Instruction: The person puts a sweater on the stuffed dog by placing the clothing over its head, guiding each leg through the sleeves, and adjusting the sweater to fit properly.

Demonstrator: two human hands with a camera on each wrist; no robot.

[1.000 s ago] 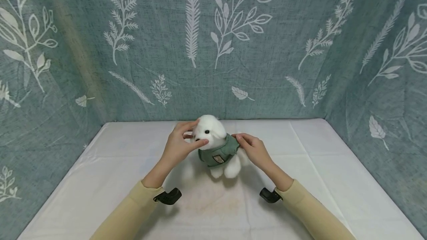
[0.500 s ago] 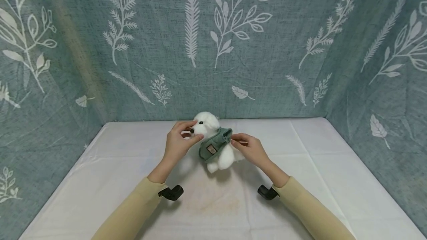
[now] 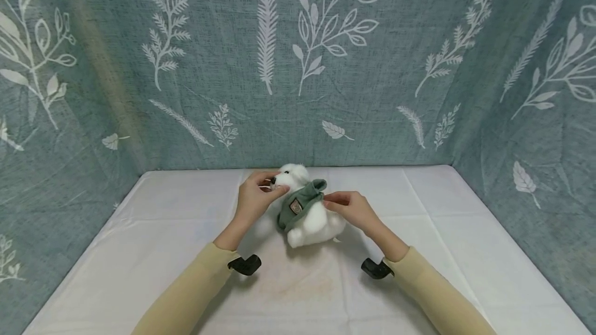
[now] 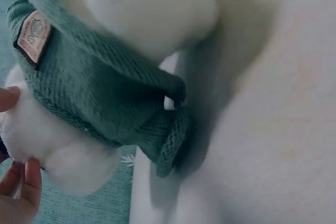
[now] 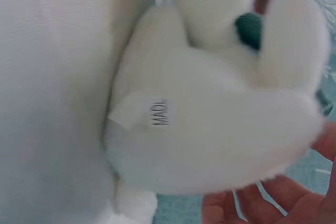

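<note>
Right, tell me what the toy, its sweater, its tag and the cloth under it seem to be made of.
Toy: soft matte plush, by its fuzzy edges; probably synthetic.
Sweater: matte knitted yarn, by the rows of stitches; wool or acrylic, I can't tell.
Tag: thin, smooth, printed; likely label fabric.
Cloth: matte textile, judging by its creases; fibre unclear.

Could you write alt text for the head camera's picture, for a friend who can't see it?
A white plush animal in a green garment is between a person's two hands: the left hand grips its head, the right hand is at the garment's edge. Below is a white cloth; behind, a gray-green curtain printed with white leaves.
</note>
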